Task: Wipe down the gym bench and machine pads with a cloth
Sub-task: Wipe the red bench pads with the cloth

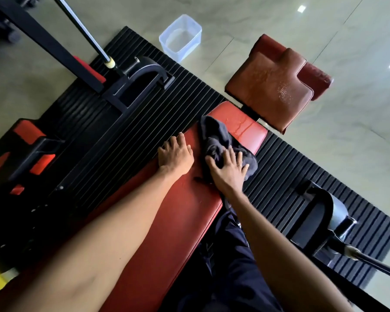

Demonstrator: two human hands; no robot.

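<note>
The right hand (229, 170) presses flat, fingers spread, on a dark grey cloth (221, 143) bunched on the far part of the long red bench pad (171, 212), near its right edge; this grip is a palm-down press on the cloth, not a clench. The left hand (176, 155) lies open beside it on the pad's left edge, fingers curled lightly over the side, grasping nothing. Wet streaks glisten on the pad's far end just beyond the cloth, and a damp sheen and droplets show on the separate brown-red seat pad (270, 86) farther right, so I judge both have had a wet pass or are freshly wetted; the nearer stretch under the forearms looks dull and probably awaits wiping. A clear plastic tub (181, 38) stands on the tiled floor beyond the ribbed black mat (144, 122). The left-hand machine parts are too dark to read, and the bench's near end is cut off.
</note>
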